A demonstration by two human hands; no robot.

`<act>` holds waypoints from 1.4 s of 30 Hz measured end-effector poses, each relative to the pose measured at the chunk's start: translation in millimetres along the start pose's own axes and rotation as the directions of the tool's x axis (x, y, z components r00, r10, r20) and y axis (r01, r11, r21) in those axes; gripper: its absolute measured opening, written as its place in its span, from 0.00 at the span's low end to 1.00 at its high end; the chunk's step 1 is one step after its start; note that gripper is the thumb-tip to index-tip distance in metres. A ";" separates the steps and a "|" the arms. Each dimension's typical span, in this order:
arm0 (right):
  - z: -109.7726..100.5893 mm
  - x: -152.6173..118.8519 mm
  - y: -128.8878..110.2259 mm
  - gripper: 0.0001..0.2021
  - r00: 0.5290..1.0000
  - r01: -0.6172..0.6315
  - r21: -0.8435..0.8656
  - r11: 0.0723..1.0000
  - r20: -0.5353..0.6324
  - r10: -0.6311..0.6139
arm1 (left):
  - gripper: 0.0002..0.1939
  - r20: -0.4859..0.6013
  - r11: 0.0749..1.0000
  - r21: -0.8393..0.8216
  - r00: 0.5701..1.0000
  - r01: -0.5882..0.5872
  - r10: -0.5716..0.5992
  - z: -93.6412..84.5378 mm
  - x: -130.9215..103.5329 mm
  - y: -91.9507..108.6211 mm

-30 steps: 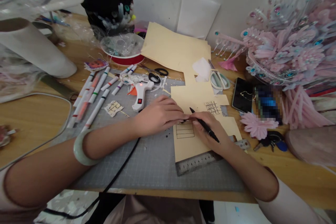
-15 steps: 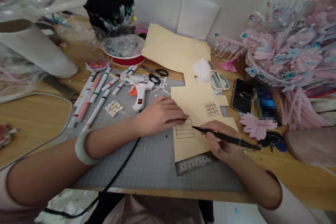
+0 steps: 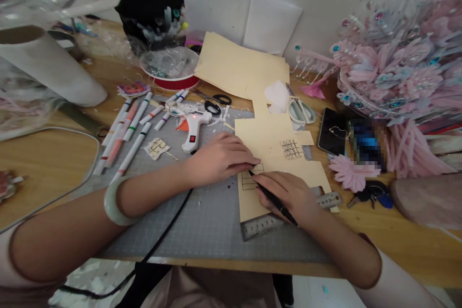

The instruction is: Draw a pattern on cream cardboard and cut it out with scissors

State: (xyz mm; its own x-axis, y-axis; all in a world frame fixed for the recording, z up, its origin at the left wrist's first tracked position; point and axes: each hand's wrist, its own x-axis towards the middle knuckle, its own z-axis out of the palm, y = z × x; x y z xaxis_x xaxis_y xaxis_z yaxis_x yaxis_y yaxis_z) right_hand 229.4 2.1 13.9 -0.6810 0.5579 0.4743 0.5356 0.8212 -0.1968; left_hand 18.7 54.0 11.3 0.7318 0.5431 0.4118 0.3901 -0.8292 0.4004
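My right hand [image 3: 288, 197] grips a black marker pen [image 3: 276, 202], its tip on a drawn box with lines across it. The drawing is on a cream card sheet [image 3: 267, 139] with cut edges. My left hand [image 3: 224, 156] lies over the card's left edge, fingers stretched out and fingertips resting just above the drawn box. A curly scale-like pattern [image 3: 291, 149] is inked on the card further right. Partly hidden under the card and my right hand is a metal ruler [image 3: 260, 227], its other end showing to the right.
On the grey cutting mat [image 3: 202, 231] stand a white glue gun [image 3: 195, 132], several white markers [image 3: 135, 149] and a patterned paper cutout [image 3: 157, 148]. Green-handled scissors [image 3: 301, 111], a phone [image 3: 332, 131] and keys [image 3: 373, 193] lie right. Cream sheets [image 3: 241, 65] are stacked behind.
My right hand has moved left with the marker, bringing its tip from the drawn box's right side into the box. The ruler's right end now shows. My left hand stays in place.
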 end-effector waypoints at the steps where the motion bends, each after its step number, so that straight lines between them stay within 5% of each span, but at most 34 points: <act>1: 0.9 -0.7 0.1 0.08 1.000 0.004 -0.010 1.000 0.005 -0.004 | 0.10 -0.002 1.000 0.001 1.000 0.000 0.000 0.4 0.0 0.0; 27: 6.8 -4.3 2.6 0.10 1.000 -0.012 0.000 1.000 0.006 0.012 | 0.10 0.001 1.000 0.018 1.000 -0.014 0.014 -0.4 0.1 1.0; 37: -5.5 -4.6 4.0 0.11 0.985 -0.154 0.228 0.961 0.117 0.130 | 0.12 0.013 1.000 0.001 1.000 0.000 0.000 -1.0 1.3 1.2; 42: 4.0 -9.9 7.9 0.09 0.952 -0.297 0.299 0.907 0.015 0.307 | 0.12 0.014 1.000 -0.006 1.000 -0.005 0.005 -1.4 1.0 1.7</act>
State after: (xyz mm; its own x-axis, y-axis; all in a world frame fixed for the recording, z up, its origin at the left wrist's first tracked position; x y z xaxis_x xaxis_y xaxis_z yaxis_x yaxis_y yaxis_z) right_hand 238.4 3.6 4.2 -0.4915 0.7845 0.3782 0.5387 0.6151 -0.5757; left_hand 19.4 53.4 13.5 0.7416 0.5371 0.4020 0.3832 -0.8310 0.4032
